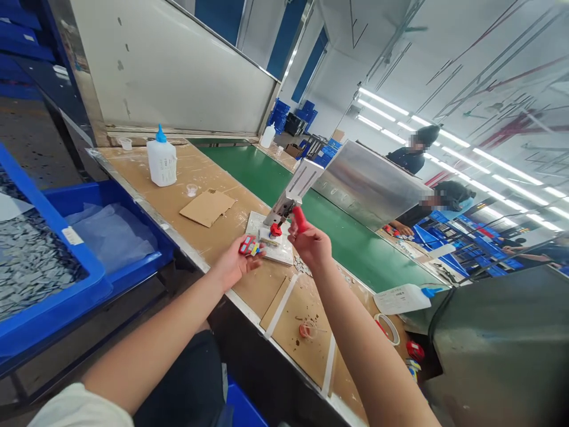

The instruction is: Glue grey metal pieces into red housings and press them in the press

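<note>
Your left hand (233,263), holding a small red piece (249,245), is just beside the white base plate (281,254); the upright metal press (291,193) and its red handle (300,220) in your right hand (313,244) block the way straight ahead. You can pass left over the cardboard sheet (208,207), short of the white bottle (162,161); a small cup (307,330) obstructs the near side by your right forearm

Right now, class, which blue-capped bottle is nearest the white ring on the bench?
The bottle toward the picture's right, beside the white ring; the other blue-capped bottle is by the loose cardboard.
</note>
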The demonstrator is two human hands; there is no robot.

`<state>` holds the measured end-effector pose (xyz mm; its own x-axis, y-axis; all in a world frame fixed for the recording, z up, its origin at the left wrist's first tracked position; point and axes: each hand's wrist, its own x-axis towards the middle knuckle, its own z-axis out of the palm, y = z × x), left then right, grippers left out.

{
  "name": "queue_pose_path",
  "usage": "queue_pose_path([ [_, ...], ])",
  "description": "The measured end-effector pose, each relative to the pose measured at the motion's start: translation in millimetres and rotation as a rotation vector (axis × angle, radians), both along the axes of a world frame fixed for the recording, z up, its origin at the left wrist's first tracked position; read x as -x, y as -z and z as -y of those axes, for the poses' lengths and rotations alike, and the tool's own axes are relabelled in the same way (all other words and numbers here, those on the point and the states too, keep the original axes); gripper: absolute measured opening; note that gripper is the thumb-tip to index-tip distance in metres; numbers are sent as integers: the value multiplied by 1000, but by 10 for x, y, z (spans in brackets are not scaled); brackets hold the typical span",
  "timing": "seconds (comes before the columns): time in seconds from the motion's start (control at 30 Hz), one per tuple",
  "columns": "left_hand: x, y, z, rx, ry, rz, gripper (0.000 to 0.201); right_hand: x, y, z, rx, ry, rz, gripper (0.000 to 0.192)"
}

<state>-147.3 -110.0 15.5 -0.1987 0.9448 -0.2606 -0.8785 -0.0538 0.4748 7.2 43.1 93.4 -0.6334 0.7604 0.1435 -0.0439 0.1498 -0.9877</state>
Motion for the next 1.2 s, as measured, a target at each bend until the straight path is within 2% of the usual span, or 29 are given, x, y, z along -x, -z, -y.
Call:
queue_pose_path([
  [0.1, 91, -38, -255, -39, -39, -76, 34, 94, -334, -80, -48, -8, -140, 60],
  [0.2, 140, -55, -555, -55, -150, -194, 44, 202, -610, -247, -53, 37, -175, 60],
  [0.27, 156, -38, -736, -76, -227, -268, 50, 232, -718, -343, -75, 77, -146, 58],
  [0.33, 169, 7, -876, -95, -286, -334, 49, 216, -740, -394, -114, 92, -107, 59],
  [0.4, 186, 73, -964, -80, -320, -395, 43, 167, -652, -403, -168, 101, -86, 62],
  [0.47, 205, 141, -1005, -57, -339, -453, 40, 112, -436, -394, -245, 171, -71, 61],
  [0.53, 220, 193, -1015, -54, -352, -502, 40, 77, -110, -384, -315, 319, -8, 55],
  [0.6, 223, 221, -1010, -58, -351, -533, 41, 85, 262, -379, -329, 452, 169, 52],
  [0.7, 204, 236, -1000, -68, -341, -577, 50, 185, 723, -384, -291, 410, 441, 62],
  [0.77, 185, 245, -992, -98, -345, -634, 60, 277, 886, -398, -298, 348, 486, 62],
  [0.83, 173, 259, -980, -124, -349, -711, 62, 344, 938, -422, -317, 314, 474, 54],
  [0.93, 175, 281, -948, -124, -357, -868, 55, 340, 894, -469, -333, 298, 468, 46],
  [1.1, 200, 297, -885, -60, -423, -1082, 49, 107, 756, -449, -350, 291, 498, 43],
  [1.2, 202, 278, -879, -10, -444, -1132, 56, -75, 747, -249, -315, 157, 607, 39],
])
